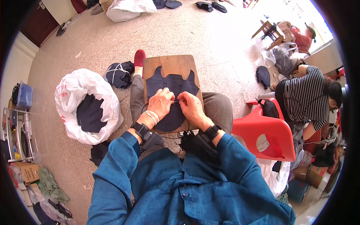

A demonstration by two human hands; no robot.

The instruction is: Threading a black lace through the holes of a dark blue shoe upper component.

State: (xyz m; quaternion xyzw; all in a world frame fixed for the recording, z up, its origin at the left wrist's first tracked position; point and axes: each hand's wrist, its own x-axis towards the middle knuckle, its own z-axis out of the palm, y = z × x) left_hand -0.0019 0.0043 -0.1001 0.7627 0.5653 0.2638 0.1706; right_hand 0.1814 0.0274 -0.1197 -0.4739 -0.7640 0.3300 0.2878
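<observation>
Hands angle inward over the dark fabric piece, fingertips nearly meeting, pinching something too small to tell.

Wooden board: dark cloth piece, flat on top. Floor: open white bag and tied dark bundle, left of board; red chair, right of board.

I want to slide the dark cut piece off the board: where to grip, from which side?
Probably pinch the far-left prong of the dark cut piece, coming from beyond the wooden board: it points away, uncovered, while left hand and right hand cover the piece's middle.
</observation>
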